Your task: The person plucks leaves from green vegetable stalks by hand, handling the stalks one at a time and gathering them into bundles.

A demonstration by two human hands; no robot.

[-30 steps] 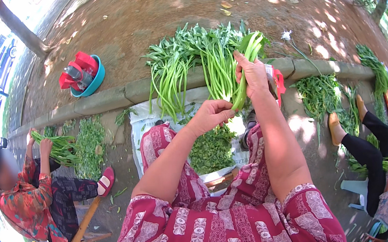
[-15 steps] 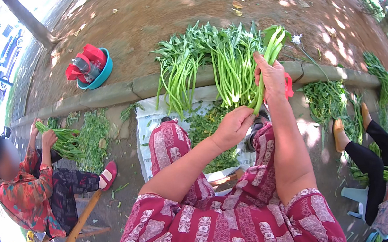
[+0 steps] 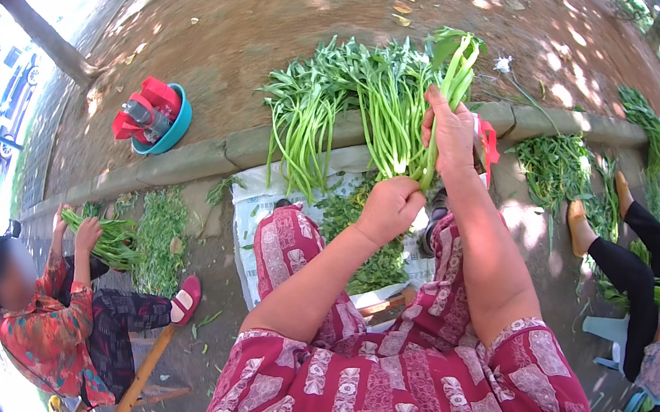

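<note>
Right hand point(image 3: 450, 133) grips green stalks point(image 3: 448, 90); left hand point(image 3: 388, 206) apparently pinching lower ends.

Bare earth ground point(image 3: 305, 17), sun-dappled, scattered dry leaves. Stone curb point(image 3: 190, 159) crossing view left to right. Long-stemmed greens point(image 3: 334, 114) draped over curb, leafy tips on earth. White sheet point(image 3: 252, 216) on pavement below curb, bearing heap of trimmed leaves point(image 3: 363, 235). Blue basin point(image 3: 166, 132) with red items on earth, above curb. Further green piles: left point(image 3: 155, 241), right point(image 3: 554, 168). Wooden stick point(image 3: 133, 390) on pavement, lower left.
</note>
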